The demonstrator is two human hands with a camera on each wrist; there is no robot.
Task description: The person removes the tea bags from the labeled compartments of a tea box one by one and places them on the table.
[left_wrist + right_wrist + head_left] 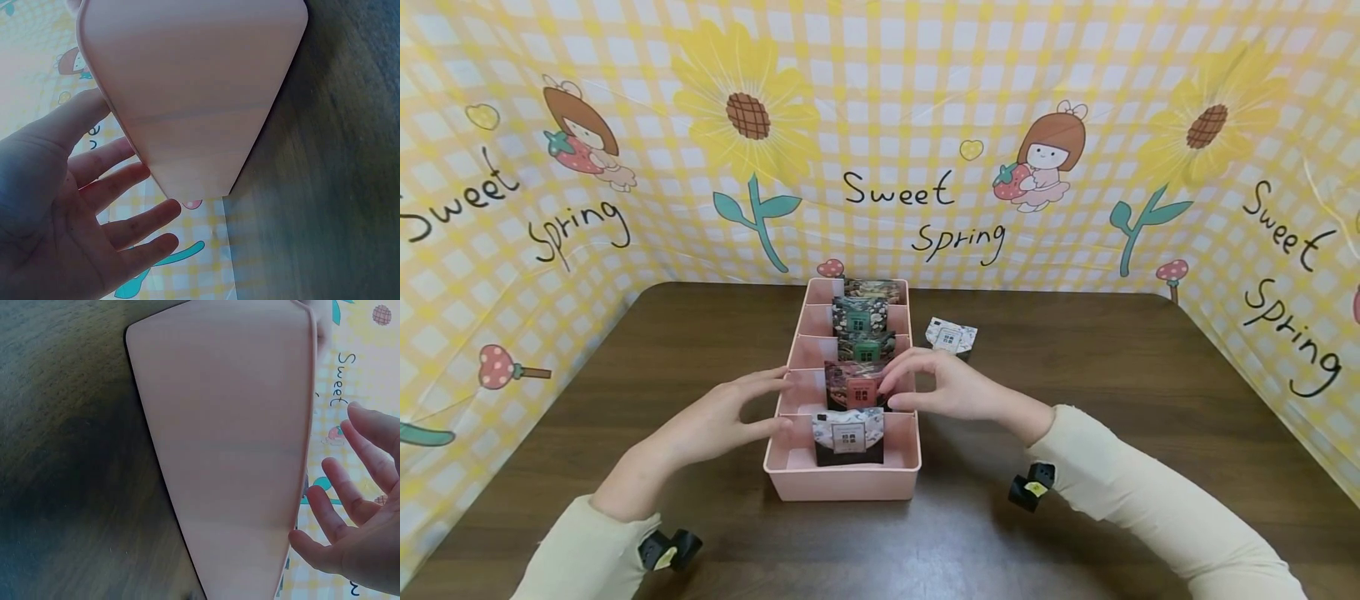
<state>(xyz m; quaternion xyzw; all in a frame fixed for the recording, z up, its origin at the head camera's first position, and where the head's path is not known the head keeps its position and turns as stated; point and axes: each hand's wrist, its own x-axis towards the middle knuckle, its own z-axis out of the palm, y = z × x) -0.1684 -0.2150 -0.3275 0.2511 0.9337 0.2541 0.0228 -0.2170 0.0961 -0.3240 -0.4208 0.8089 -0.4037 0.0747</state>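
A long pink divided box (842, 486) stands on the table, with a row of small packets in its compartments. The front packet (850, 439) is white over black, and behind it comes a red and black packet (853, 390). Farther back are a green packet (868, 347), a dark floral packet (859, 317) and a brownish packet (872, 291). My left hand (718, 421) rests at the left rim, thumb and fingers spread. Over the right rim, beside the red packet, my right hand (955, 387) has its fingers loosely bent; its wrist view shows nothing in them.
Another white and black packet (952, 336) lies on the brown table (1075, 358) right of the box, partly behind my right hand. A yellow checked cloth (880, 125) with sunflowers encloses the table's back and sides.
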